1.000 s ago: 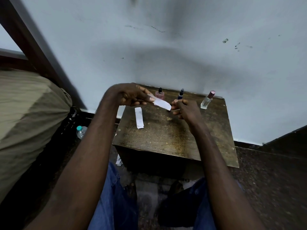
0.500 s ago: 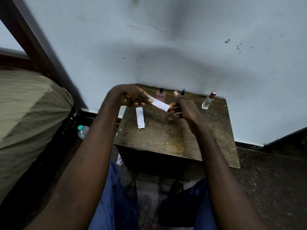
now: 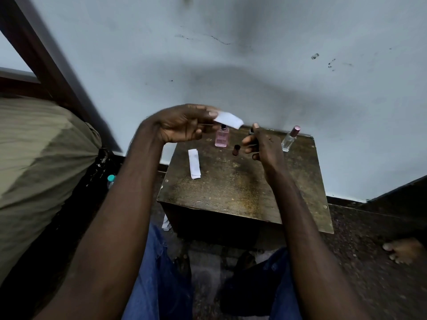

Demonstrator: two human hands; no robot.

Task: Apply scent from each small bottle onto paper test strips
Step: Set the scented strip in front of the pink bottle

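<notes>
Pinching a strip (image 3: 228,120) by one end, the left hand (image 3: 184,123) holds it above the surface (image 3: 242,192), free end toward the right hand (image 3: 263,144), which grips a dark bottle (image 3: 251,130), seemingly to scent it, cap (image 3: 236,150) set aside by the pink bottle (image 3: 221,137).

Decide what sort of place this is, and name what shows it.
Probably a plain bedroom at home: what looks like a bed under an olive cover, a small worn wooden table against a painted wall, and a water bottle on the floor.
</notes>
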